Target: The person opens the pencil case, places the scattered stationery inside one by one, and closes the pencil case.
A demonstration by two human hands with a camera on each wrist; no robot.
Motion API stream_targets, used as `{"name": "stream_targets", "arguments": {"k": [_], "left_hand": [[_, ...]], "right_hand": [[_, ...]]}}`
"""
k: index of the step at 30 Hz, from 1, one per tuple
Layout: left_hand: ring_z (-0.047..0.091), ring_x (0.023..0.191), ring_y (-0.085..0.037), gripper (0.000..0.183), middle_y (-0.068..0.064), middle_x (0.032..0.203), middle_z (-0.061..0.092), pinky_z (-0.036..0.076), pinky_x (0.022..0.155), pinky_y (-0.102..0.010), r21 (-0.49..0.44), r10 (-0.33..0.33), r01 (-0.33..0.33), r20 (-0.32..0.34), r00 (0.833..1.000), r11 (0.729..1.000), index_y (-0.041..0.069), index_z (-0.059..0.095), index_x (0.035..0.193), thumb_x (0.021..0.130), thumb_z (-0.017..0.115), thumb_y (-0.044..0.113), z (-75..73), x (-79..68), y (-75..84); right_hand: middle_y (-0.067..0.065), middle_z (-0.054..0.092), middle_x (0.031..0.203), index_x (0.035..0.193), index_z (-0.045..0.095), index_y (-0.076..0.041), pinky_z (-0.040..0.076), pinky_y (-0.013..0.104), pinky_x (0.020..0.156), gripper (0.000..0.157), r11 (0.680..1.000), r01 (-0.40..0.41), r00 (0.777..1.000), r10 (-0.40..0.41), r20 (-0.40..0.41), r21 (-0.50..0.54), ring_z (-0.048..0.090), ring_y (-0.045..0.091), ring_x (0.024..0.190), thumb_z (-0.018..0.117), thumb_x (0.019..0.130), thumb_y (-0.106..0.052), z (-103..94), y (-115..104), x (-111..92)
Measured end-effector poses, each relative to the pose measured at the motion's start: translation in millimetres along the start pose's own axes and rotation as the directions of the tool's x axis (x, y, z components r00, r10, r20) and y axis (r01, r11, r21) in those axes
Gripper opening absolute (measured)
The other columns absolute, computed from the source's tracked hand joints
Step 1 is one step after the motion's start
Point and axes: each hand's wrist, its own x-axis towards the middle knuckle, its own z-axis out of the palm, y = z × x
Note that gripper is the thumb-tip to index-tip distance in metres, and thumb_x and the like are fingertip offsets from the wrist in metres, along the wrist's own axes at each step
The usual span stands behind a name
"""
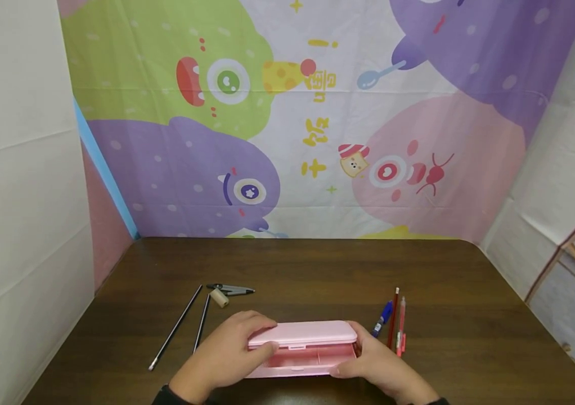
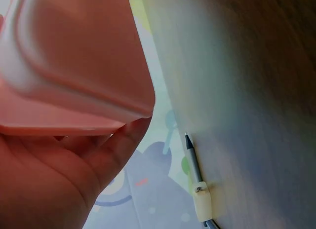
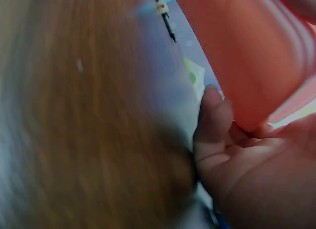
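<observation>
Between both hands is a pink pencil case (image 1: 302,332), its lid partly raised, with a divider showing in the inner tray. My left hand (image 1: 229,349) grips the left end, thumb at the front by the lid's edge. At the right end my right hand (image 1: 376,360) holds the case, thumb low on the front rim and fingers behind. From the left wrist, the lid (image 2: 89,46) stands at an angle above the other half. The right wrist view has the case's outer face (image 3: 242,56) beside the right hand (image 3: 261,174).
Left on the brown table (image 1: 292,270) lie a dark pencil (image 1: 176,326), another dark pencil (image 1: 202,322), a drawing compass (image 1: 239,291) and a small cream block (image 1: 219,298). To the right are a blue pen (image 1: 382,319), a red-brown pencil (image 1: 394,318) and a pink pen (image 1: 401,329).
</observation>
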Motion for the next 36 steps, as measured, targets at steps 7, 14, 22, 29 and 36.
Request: {"name": "stream_targets", "arguments": {"k": [7, 14, 22, 29, 36], "left_hand": [[0.059, 0.099, -0.006, 0.032, 0.014, 0.106, 0.065, 0.05, 0.088, -0.036, -0.057, -0.027, 0.03, 0.04, 0.999, 0.998, 0.021, 0.07, 0.112, 0.092, 0.06, 0.044, -0.6, -0.1, -2.2], [0.06, 0.098, -0.007, 0.032, 0.01, 0.106, 0.067, 0.051, 0.086, -0.036, -0.115, -0.076, 0.085, 0.078, 0.994, 0.99, 0.022, 0.07, 0.108, 0.092, 0.06, 0.048, -0.7, -0.1, -6.6], [0.06, 0.09, -0.008, 0.028, 0.014, 0.096, 0.066, 0.05, 0.081, -0.039, -0.208, -0.199, 0.222, 0.124, 0.972, 0.953, 0.029, 0.067, 0.098, 0.091, 0.059, 0.055, -3.2, 3.6, -16.6], [0.057, 0.079, -0.012, 0.027, 0.011, 0.086, 0.064, 0.048, 0.069, -0.036, -0.258, -0.271, 0.287, 0.095, 0.958, 0.923, 0.026, 0.067, 0.095, 0.092, 0.059, 0.051, -10.7, 3.2, -24.5], [0.057, 0.083, -0.015, 0.02, 0.006, 0.089, 0.064, 0.047, 0.072, -0.037, -0.293, -0.313, 0.315, 0.055, 0.948, 0.903, 0.023, 0.067, 0.099, 0.098, 0.055, 0.04, -21.9, 2.6, -29.0]], "right_hand": [[0.011, 0.058, 0.119, 0.135, 0.039, -0.005, 0.048, 0.033, 0.087, 0.088, 0.912, -0.001, 0.998, -0.022, -0.052, -0.41, 0.057, 0.023, 0.104, 0.088, 0.065, -0.025, 0.4, -2.5, -5.8], [0.006, 0.05, 0.121, 0.13, 0.049, -0.01, 0.045, 0.039, 0.091, 0.095, 0.75, -0.037, 0.989, -0.069, -0.133, -0.661, 0.05, 0.019, 0.104, 0.092, 0.052, -0.042, 5.8, -4.6, -7.8], [0.004, 0.049, 0.111, 0.124, 0.051, -0.011, 0.047, 0.041, 0.084, 0.095, 0.694, -0.098, 0.986, -0.031, -0.165, -0.713, 0.052, 0.017, 0.094, 0.091, 0.047, -0.05, 10.6, -4.4, -8.3], [0.01, 0.046, 0.116, 0.13, 0.045, 0.001, 0.049, 0.044, 0.081, 0.104, 0.735, -0.173, 0.979, 0.054, -0.198, -0.656, 0.054, 0.022, 0.094, 0.092, 0.05, -0.045, 15.2, -4.0, -9.6], [0.01, 0.045, 0.117, 0.13, 0.046, 0.004, 0.049, 0.045, 0.082, 0.104, 0.729, -0.196, 0.975, 0.077, -0.206, -0.656, 0.054, 0.023, 0.095, 0.093, 0.05, -0.044, 15.8, -6.2, -9.6]]}}
